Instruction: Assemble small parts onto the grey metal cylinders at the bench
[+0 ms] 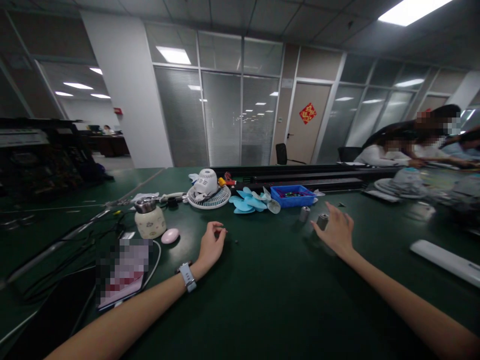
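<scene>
My left hand (212, 245) rests on the green table (270, 290) with a watch on its wrist. Its fingers are curled and the fingertips pinch a tiny dark part I cannot name. Another tiny dark bit (236, 241) lies just to its right. My right hand (337, 230) reaches forward with fingers spread, thumb touching a small grey metal cylinder (322, 220). A second grey cylinder (304, 213) stands just left of it. Beyond them lie a blue tray (292, 196) of small parts, light-blue fan blades (249, 202) and a white fan grille with motor housing (208, 190).
A cream jar with metal lid (150, 218), a pink oval object (170, 235), a phone (123, 272) and dark cables (63, 245) lie at left. A white bar (446, 261) lies at right. Other people lean over the table at far right (420, 150). Black rails (300, 177) run across the back.
</scene>
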A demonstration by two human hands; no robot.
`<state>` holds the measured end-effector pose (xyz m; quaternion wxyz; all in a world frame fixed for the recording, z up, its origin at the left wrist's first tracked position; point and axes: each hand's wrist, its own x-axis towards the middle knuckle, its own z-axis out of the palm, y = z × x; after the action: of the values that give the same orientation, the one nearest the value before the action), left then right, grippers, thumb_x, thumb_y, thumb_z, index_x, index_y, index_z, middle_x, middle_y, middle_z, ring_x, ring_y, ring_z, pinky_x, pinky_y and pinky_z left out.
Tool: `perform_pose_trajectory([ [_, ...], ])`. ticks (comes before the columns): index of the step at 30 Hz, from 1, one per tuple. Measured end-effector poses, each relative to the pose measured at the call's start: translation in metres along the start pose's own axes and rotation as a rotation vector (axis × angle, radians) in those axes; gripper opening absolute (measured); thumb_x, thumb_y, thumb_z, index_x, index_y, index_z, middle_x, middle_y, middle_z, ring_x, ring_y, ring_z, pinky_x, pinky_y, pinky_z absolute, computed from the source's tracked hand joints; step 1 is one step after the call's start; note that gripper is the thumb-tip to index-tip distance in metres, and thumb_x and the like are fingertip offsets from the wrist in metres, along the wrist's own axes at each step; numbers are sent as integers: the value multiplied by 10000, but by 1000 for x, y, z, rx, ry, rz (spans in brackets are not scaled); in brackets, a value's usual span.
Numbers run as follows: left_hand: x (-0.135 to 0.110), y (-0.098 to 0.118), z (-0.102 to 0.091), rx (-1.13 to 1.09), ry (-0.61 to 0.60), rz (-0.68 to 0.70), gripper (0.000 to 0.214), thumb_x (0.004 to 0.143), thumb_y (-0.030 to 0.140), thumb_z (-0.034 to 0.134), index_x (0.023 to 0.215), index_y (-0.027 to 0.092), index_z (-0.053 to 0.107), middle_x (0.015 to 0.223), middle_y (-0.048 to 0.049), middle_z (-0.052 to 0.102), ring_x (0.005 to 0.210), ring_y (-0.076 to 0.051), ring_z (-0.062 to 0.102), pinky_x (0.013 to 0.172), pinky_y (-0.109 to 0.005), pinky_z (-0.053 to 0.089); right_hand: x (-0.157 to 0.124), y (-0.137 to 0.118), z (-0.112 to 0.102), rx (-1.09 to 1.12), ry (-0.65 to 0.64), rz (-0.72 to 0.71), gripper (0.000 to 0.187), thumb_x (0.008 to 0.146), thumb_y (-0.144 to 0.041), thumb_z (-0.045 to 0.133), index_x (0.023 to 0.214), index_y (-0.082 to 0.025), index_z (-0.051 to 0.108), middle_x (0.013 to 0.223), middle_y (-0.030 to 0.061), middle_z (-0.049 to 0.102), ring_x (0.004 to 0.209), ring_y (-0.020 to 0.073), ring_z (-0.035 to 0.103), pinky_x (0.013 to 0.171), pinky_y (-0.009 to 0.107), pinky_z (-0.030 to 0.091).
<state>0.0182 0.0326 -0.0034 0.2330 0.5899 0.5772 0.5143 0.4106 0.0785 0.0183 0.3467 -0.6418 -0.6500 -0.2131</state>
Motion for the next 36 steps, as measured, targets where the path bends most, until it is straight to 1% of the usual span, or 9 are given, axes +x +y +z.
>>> perform_pose_trajectory([
  [3, 0, 0, 0, 0, 9, 8, 227, 858, 346, 500, 1031, 202, 467, 909, -52, 682, 853, -206, 654, 773, -357, 467, -9, -54, -13, 110, -20, -244, 550, 888, -427, 484, 1373, -170, 451, 1402, 160, 460, 1334, 292, 375, 1108, 530, 193],
  [7, 0, -3, 1, 7, 18, 20, 215, 856, 330, 497, 1025, 203, 463, 899, -48, 672, 852, -200, 652, 777, -355, 470, -28, -133, -13, 388, -389, -551, 324, 894, -446, 530, 1158, -307, 658, 1327, 59, 553, 1320, 259, 409, 1102, 542, 219],
  [11, 1, -4, 2, 2, 18, 31, 213, 850, 326, 494, 1022, 204, 463, 888, -44, 666, 837, -197, 653, 760, -351, 476, -38, -186, 4, 486, -510, -541, 297, 839, -467, 626, 1086, -323, 707, 1340, 69, 552, 1339, 279, 385, 1097, 552, 212],
  [16, 1, -4, 1, 16, 17, 29, 246, 836, 362, 507, 1025, 208, 472, 894, -46, 660, 842, -214, 653, 764, -369, 480, -35, -206, 20, 485, -497, -448, 214, 815, -473, 661, 947, -331, 752, 1267, 50, 609, 1303, 257, 419, 1079, 501, 247],
  [19, 2, -5, 0, 17, 11, 24, 264, 832, 380, 511, 1034, 213, 478, 904, -46, 663, 851, -222, 655, 769, -377, 484, -25, -189, 13, 509, -455, -432, 195, 828, -456, 650, 935, -327, 751, 1223, 29, 640, 1262, 249, 466, 1045, 484, 302],
  [21, 2, -6, 0, 12, 5, 30, 268, 830, 384, 513, 1033, 213, 479, 907, -45, 663, 860, -223, 655, 778, -378, 485, -11, -159, 2, 513, -375, -395, 201, 859, -429, 612, 945, -307, 747, 1159, 26, 676, 1187, 239, 535, 1007, 458, 360],
  [27, 3, -7, 1, 9, -9, 36, 282, 809, 387, 535, 1026, 216, 482, 884, -36, 663, 834, -221, 649, 766, -374, 480, 43, -15, -25, 243, -61, -1, 353, 895, -429, 483, 993, -198, 731, 1041, 87, 720, 961, 240, 656, 871, 371, 478],
  [31, 3, -7, 1, -3, 0, 22, 273, 803, 382, 541, 1015, 219, 486, 864, -29, 665, 812, -214, 647, 751, -361, 478, 46, 41, -20, 54, -247, 104, 365, 882, -410, 468, 1029, -189, 720, 1010, 92, 728, 917, 266, 669, 784, 361, 494],
  [36, -1, -2, 1, 8, -21, 25, 229, 824, 330, 519, 1015, 211, 473, 858, -27, 658, 800, -192, 638, 750, -344, 473, 34, 54, -2, 51, -310, 118, 387, 882, -417, 452, 1065, -192, 708, 957, 104, 729, 822, 266, 670, 672, 343, 483],
])
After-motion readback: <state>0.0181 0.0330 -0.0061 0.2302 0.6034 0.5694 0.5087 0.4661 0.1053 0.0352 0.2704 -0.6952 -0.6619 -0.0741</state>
